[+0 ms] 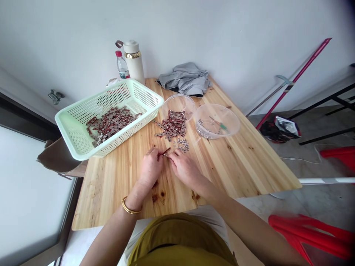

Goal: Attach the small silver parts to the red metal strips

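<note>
- Green basket point(122, 137) stands left.
- Left hand point(151, 164) pinches a dark strip point(166, 150); right hand point(184, 166) pinches a thin silvery piece point(165, 155).
- Strip pile point(172, 127) lies beyond both hands, left of a clear tub point(235, 126).

A plain pale wall point(227, 33) spans the far side in soft, even light, with a small metal fitting point(56, 96) low on its left, and a knotty, light wooden worktop point(249, 166) stands before it. At the left is a whitish panel point(27, 192) edged by a dark frame point(20, 113), whether door or window being unclear. To the right, a greyish, marbled floor point(318, 205) carries thin black metal furniture point(327, 98) at the far side and a blurred red plastic seat point(294, 229) nearer.
</note>
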A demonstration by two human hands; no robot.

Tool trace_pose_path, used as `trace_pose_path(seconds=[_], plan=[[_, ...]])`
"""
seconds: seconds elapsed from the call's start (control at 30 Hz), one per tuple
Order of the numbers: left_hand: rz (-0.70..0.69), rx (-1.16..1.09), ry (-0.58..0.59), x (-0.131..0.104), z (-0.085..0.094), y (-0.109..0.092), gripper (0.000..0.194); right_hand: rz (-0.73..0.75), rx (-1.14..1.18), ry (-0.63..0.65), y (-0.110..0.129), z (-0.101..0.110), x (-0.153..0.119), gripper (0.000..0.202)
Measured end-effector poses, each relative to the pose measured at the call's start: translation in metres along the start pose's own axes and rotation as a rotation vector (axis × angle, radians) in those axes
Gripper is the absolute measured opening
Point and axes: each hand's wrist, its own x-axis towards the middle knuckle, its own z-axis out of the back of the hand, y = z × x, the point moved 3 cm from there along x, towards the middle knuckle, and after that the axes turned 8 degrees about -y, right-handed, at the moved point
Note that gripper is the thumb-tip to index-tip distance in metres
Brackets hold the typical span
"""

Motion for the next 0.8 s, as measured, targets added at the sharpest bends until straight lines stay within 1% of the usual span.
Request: trace_pose_path(seconds=[0.07, 0.1, 0.13, 0.17, 0.23, 0.3, 0.33, 0.37, 0.4, 0.43, 0.47, 0.53, 0.57, 0.6, 0.63, 0.67, 0.7, 0.73, 0.8], plan=[[-0.026, 0.014, -0.003, 0.000, 0.005, -0.003, 0.016, 0.012, 0.083, -0.026, -0.004, 0.003, 0.001, 0.020], [-0.042, 0.026, -0.023, 0.002, 0.013, -0.004, 0.016, 0.012, 0.141, -0.061, -0.008, 0.007, 0.001, 0.019], [-0.060, 0.043, -0.064, 0.006, 0.024, -0.006, 0.015, 0.003, 0.201, -0.112, -0.013, 0.011, 0.002, 0.018], [-0.076, 0.061, -0.135, 0.011, 0.040, -0.008, 0.015, -0.015, 0.256, -0.170, -0.019, 0.016, 0.001, 0.017], [-0.112, 0.113, -0.338, 0.027, 0.080, -0.011, 0.014, -0.068, 0.316, -0.281, -0.033, 0.026, 0.000, 0.016], [-0.114, 0.196, -0.540, 0.044, 0.117, -0.014, 0.018, -0.106, 0.318, -0.327, -0.044, 0.033, -0.002, 0.015], [-0.104, 0.244, -0.613, 0.052, 0.129, -0.016, 0.023, -0.121, 0.318, -0.334, -0.048, 0.035, -0.003, 0.015], [-0.094, 0.281, -0.665, 0.058, 0.136, -0.018, 0.028, -0.135, 0.321, -0.336, -0.051, 0.037, -0.004, 0.015], [-0.107, 0.297, -0.652, 0.062, 0.133, -0.022, 0.033, -0.147, 0.329, -0.340, -0.053, 0.038, -0.004, 0.015], [-0.138, 0.297, -0.608, 0.065, 0.124, -0.026, 0.034, -0.156, 0.340, -0.343, -0.054, 0.038, -0.004, 0.015], [-0.176, 0.285, -0.516, 0.066, 0.108, -0.030, 0.030, -0.163, 0.350, -0.348, -0.054, 0.039, -0.004, 0.015], [-0.194, 0.305, -0.242, 0.065, 0.063, -0.037, 0.019, -0.165, 0.361, -0.361, -0.053, 0.040, -0.004, 0.016], [-0.162, 0.330, -0.124, 0.064, 0.040, -0.038, 0.020, -0.161, 0.364, -0.369, -0.052, 0.040, -0.004, 0.016], [-0.114, 0.353, -0.047, 0.063, 0.019, -0.039, 0.023, -0.155, 0.368, -0.375, -0.051, 0.041, -0.004, 0.016], [-0.070, 0.376, 0.006, 0.063, 0.002, -0.040, 0.030, -0.149, 0.371, -0.378, -0.051, 0.042, -0.005, 0.016], [-0.030, 0.397, 0.041, 0.063, -0.011, -0.040, 0.037, -0.147, 0.376, -0.378, -0.051, 0.042, -0.006, 0.015], [-0.005, 0.416, 0.059, 0.065, -0.020, -0.040, 0.042, -0.148, 0.382, -0.374, -0.051, 0.043, -0.008, 0.015], [0.004, 0.432, 0.069, 0.066, -0.026, -0.040, 0.043, -0.154, 0.387, -0.369, -0.052, 0.044, -0.010, 0.015], [0.004, 0.459, 0.085, 0.069, -0.028, -0.038, 0.035, -0.168, 0.390, -0.356, -0.056, 0.044, -0.013, 0.015]])
